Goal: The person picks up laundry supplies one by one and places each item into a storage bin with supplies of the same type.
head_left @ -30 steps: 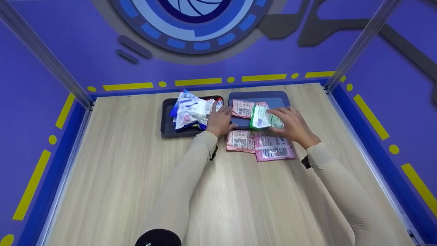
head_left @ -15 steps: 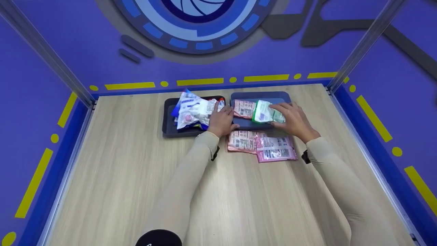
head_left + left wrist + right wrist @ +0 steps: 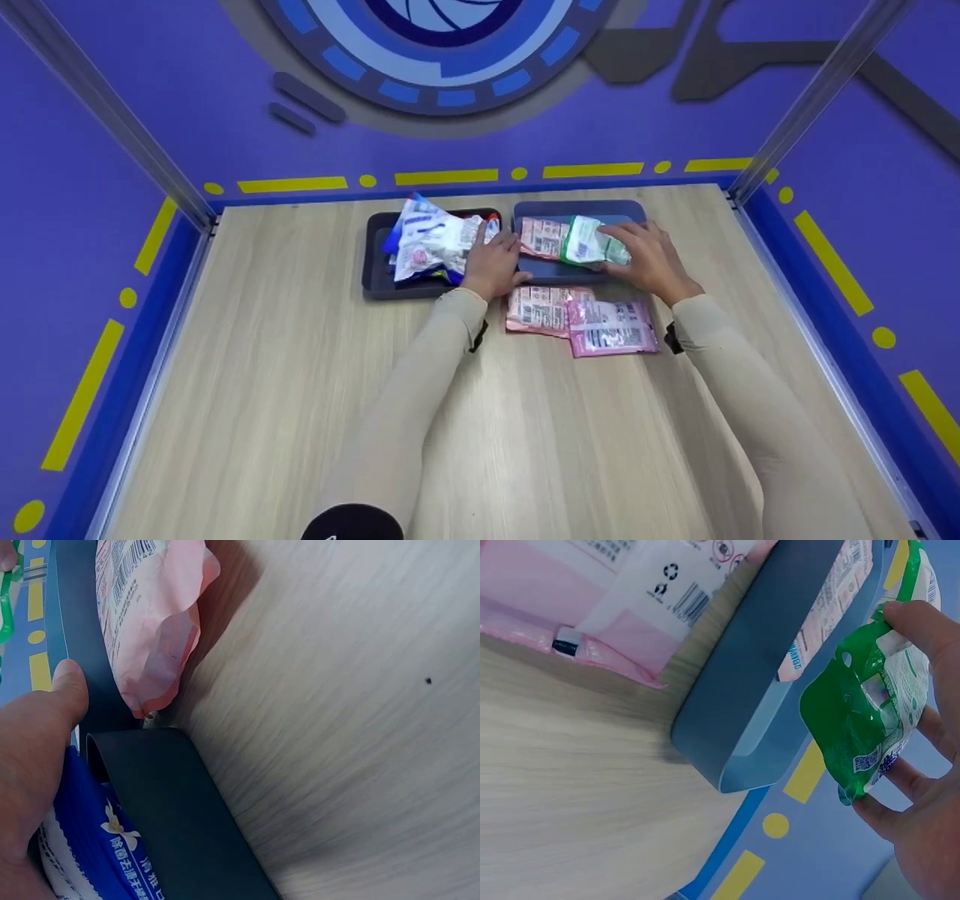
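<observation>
My right hand [image 3: 652,261] pinches a green-and-white packet [image 3: 583,241] between thumb and fingers, over the blue-grey tray [image 3: 547,271]. In the right wrist view the green packet [image 3: 836,697] is tilted above that tray's edge. A pink packet [image 3: 541,237] lies in the tray, left of the green one. My left hand [image 3: 493,266] rests where the two trays meet, fingers extended over the right side of the dark tray [image 3: 379,266]. White and blue packets [image 3: 427,244] are piled in the dark tray, beside that hand. In the left wrist view a blue packet [image 3: 94,821] shows under it.
Before the blue-grey tray, a light pink packet [image 3: 546,310] and a brighter pink packet [image 3: 611,328] lie overlapping on the wooden table [image 3: 300,375]. Purple panels [image 3: 172,142] with metal posts enclose the table at the back and sides.
The green-and-white packet has come down slightly and away from me, deeper over the blue-grey tray, with my right hand. My left hand stays at the trays. The head view shifts a little.
</observation>
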`<state>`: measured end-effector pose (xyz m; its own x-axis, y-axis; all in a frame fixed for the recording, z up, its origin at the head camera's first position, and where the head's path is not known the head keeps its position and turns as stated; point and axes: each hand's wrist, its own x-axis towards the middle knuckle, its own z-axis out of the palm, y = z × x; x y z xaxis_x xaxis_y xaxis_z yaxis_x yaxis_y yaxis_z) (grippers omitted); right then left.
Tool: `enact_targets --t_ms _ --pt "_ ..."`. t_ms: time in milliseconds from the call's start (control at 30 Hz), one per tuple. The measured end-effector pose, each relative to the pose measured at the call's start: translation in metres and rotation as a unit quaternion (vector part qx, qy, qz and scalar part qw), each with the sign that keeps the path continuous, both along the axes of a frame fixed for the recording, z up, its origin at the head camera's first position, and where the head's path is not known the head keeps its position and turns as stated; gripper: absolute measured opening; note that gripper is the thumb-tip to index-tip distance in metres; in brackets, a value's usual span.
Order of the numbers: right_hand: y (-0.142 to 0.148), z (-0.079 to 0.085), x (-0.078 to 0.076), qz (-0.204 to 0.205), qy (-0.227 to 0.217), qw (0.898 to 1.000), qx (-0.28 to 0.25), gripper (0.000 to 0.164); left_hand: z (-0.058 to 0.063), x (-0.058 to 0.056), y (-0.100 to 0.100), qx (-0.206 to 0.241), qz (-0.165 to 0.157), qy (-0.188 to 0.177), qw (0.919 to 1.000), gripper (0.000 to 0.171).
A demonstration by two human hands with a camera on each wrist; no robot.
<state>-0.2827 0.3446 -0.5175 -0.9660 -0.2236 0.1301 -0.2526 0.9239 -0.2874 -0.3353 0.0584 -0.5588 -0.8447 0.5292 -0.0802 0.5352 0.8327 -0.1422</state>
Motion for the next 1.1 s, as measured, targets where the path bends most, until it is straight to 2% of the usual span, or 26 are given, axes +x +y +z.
enact_targets --t_ms 233,467,767,1100 --pt "0.004 -0.006 -0.011 -0.002 0.008 1.000 0.006 0.066 0.001 0.002 -0.002 0.009 -0.003 0.008 0.9999 0.075" --pt "0.011 -0.013 -0.018 -0.002 0.015 1.000 0.005 0.065 0.002 0.002 -0.001 -0.002 -0.004 -0.004 1.0000 0.076" --pt "0.017 -0.013 -0.031 -0.026 -0.002 1.000 0.007 0.064 -0.001 -0.002 0.000 -0.006 0.004 -0.012 0.9999 0.078" --pt "0.019 -0.012 -0.043 -0.044 -0.020 0.999 0.001 0.063 0.000 0.001 0.000 -0.012 0.003 -0.001 0.9999 0.078"
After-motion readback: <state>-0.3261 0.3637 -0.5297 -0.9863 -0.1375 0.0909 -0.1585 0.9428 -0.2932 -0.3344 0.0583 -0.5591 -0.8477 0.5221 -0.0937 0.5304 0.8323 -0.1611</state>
